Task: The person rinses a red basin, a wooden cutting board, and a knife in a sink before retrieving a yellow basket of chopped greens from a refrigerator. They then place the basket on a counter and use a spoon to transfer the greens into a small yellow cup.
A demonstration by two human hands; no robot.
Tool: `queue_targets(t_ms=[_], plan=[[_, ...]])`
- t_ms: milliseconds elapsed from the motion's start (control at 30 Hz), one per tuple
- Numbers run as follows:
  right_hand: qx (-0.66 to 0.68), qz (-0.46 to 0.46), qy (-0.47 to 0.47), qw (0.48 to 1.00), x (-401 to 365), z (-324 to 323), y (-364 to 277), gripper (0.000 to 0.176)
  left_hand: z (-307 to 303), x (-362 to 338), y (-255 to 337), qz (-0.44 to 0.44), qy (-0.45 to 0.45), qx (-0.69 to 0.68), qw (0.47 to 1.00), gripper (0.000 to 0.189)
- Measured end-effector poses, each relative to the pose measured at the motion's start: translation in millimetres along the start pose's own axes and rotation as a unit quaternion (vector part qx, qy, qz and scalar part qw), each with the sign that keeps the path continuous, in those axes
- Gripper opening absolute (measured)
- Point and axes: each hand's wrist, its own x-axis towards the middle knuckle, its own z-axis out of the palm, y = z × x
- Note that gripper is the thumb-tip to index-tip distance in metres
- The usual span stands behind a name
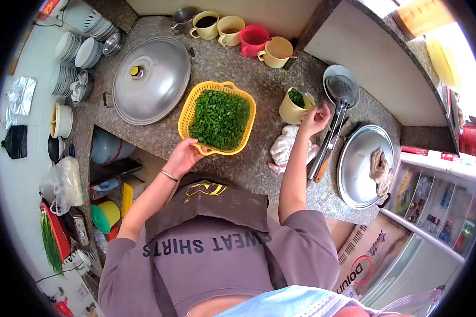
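A yellow plastic basket full of chopped greens rests on the stone counter. My left hand grips its near rim, thumb at the edge. To the right stands a cream mug with more chopped greens inside. Closed fingers of my right hand are at the mug's right side, beside a clear, thin-looking item over its mouth; exactly what they pinch is hard to make out. Just below the mug lies a crumpled white cloth.
A large domed lid lies at the left. Several mugs, one of them red, line the back wall. Ladles and a strainer lie at the right, near another lid bearing a cloth. Stacked plates stand far left.
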Motion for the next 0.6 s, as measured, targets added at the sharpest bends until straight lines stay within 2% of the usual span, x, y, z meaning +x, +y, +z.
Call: queue_targets(t_ms=[267,333,533,600], plan=[[0.030,0.051,-0.133,0.989,-48.3,-61.9,-8.6,0.024,8.6,22.2,-13.1,-0.018,-0.013,0.043,0.999,0.011],[0.022,0.059,-0.123,0.990,-57.6,-70.0,-11.2,0.024,7.5,26.3,-16.2,-0.020,-0.014,0.045,0.999,0.012],[-0.041,0.030,-0.140,0.989,-54.8,-80.5,-31.5,0.032,9.9,31.5,-19.6,-0.038,-0.029,0.069,0.996,0.010],[-0.129,-0.013,-0.171,0.977,-49.0,-76.7,-49.4,0.033,8.3,34.3,-19.1,-0.043,-0.028,0.071,0.996,0.011]])
